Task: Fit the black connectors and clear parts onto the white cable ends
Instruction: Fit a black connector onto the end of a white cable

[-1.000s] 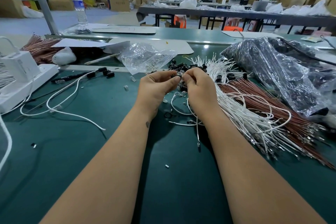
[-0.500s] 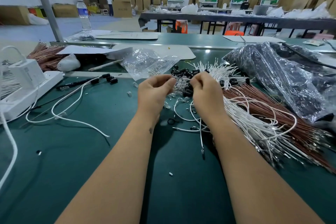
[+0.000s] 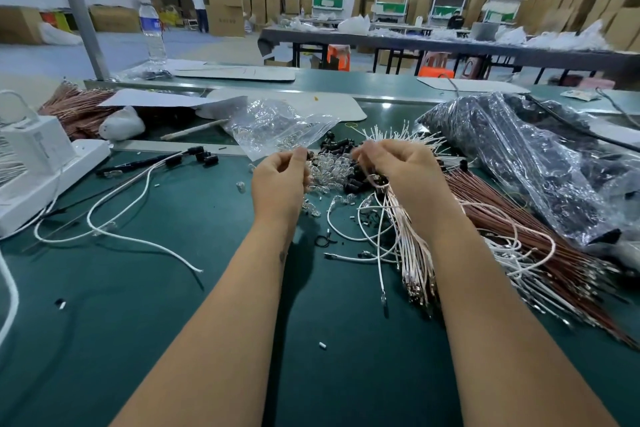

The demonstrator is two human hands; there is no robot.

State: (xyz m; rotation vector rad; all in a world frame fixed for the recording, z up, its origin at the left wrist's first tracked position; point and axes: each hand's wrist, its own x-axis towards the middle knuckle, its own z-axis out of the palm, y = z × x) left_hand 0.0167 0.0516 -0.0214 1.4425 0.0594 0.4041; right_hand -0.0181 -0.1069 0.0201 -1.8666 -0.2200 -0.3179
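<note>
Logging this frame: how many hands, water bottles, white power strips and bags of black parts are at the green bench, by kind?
Hands: 2 (left hand, right hand)
Water bottle: 1
White power strip: 1
Bag of black parts: 1
Total: 5

We are in a factory assembly hall: stacked cardboard boxes [image 3: 225, 2] line the back wall across the top of the frame, and a long green counter [image 3: 138, 288] below carries heaps of white cables [image 3: 408, 253] and bagged parts [image 3: 519, 156].
</note>
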